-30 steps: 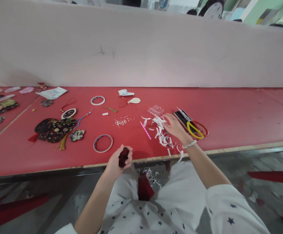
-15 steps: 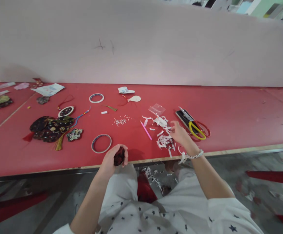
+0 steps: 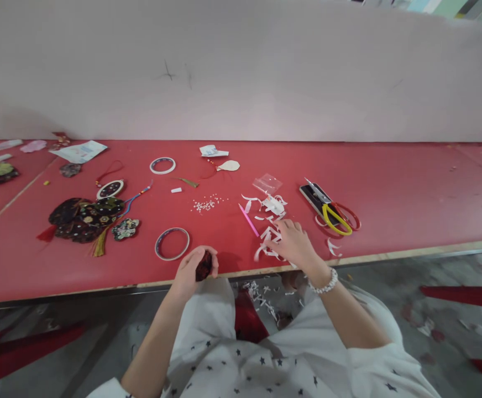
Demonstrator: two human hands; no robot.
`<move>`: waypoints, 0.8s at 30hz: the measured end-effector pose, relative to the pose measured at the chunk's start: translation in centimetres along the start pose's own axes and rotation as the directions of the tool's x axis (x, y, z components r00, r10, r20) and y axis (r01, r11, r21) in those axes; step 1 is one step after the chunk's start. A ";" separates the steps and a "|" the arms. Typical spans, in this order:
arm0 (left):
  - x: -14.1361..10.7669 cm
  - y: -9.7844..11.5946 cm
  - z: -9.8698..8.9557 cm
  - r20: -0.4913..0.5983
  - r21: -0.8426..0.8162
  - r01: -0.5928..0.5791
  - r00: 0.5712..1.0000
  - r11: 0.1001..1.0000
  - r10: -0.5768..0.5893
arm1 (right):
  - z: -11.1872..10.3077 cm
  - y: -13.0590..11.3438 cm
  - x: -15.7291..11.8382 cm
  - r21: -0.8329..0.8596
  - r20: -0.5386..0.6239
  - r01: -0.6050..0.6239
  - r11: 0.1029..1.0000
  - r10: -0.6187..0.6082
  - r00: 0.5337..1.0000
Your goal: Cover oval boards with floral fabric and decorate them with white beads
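At the table's front edge, my left hand (image 3: 191, 271) is closed around a small dark red patterned piece (image 3: 204, 266), perhaps fabric; the fingers hide part of it. My right hand (image 3: 297, 246) lies low over a heap of white paper strips (image 3: 271, 233), thumb and fingers apart, touching some of them. Just beyond are a crumpled white strip bundle (image 3: 274, 205) and a clear plastic bag (image 3: 267, 183). A pink pen-like stick (image 3: 249, 220) rests left of the strips. Scissors with yellow and red handles (image 3: 335, 219) lie across a black phone-like slab (image 3: 313, 198), right of my hand.
Two tape rolls (image 3: 162, 166) (image 3: 172, 244), scattered white beads (image 3: 205, 205) and a white oval tag (image 3: 228, 165) lie on the red table (image 3: 410, 193). Dark patterned fabric pieces with tassels (image 3: 85, 218) are at left. A pale partition (image 3: 241, 72) stands behind.
My right hand has moved left and nearer over the strips, bunching some together. A few strips now lie apart at its right. My left hand keeps hold of the dark red piece, nearly still.
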State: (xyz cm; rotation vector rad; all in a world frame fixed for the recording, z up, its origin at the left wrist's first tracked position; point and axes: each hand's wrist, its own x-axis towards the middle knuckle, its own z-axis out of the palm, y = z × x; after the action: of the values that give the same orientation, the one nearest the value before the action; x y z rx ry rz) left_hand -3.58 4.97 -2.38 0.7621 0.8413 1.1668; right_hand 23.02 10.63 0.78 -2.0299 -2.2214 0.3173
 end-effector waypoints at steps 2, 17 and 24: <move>-0.1 -0.2 0.0 0.009 0.012 -0.016 1.000 1.000 0.016 | 0.1 -0.7 -1.1 0.004 0.040 0.075 0.997 -0.075 0.996; -0.1 -0.2 -0.1 0.018 0.008 -0.023 1.000 1.000 0.023 | -1.2 -0.3 -0.4 0.172 -0.103 0.389 0.905 -0.376 0.921; -0.2 -0.1 -0.1 0.029 -0.003 -0.035 0.999 0.999 0.035 | 2.0 -1.2 1.9 0.027 -0.015 0.351 0.936 -0.350 0.937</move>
State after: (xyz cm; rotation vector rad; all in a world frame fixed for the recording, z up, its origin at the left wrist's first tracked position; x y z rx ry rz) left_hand -3.67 4.78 -2.48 0.7930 0.8051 1.1851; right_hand 21.25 12.28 -0.95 -1.5715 -2.4952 0.2978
